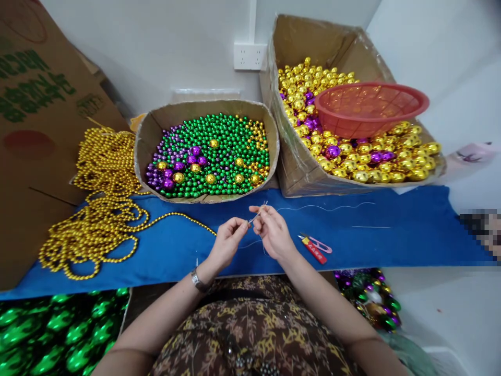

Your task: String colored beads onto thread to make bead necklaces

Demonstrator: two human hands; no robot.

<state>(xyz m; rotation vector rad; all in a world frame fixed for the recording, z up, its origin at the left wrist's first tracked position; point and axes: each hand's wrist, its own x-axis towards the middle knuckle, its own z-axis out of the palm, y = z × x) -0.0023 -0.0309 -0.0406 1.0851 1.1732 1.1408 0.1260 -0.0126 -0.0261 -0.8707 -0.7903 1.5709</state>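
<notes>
My left hand [227,241] and my right hand [273,230] meet over the blue cloth [391,245], both pinched. Between their fingertips is a thin metal needle [257,214] that points up to the right. A fine clear thread [324,208] runs from my right hand across the cloth to the right. My left wrist wears a watch. A strand of gold beads [183,216] leads from near my left hand to a heap of gold bead strings [97,214] on the left.
A round cardboard box of green, purple and gold beads [207,151] stands behind my hands. A larger box of gold balls [352,151] holds a red plastic basket [370,107]. Red thread snips [315,246] lie at the right. Green balls [58,329] sit at the lower left.
</notes>
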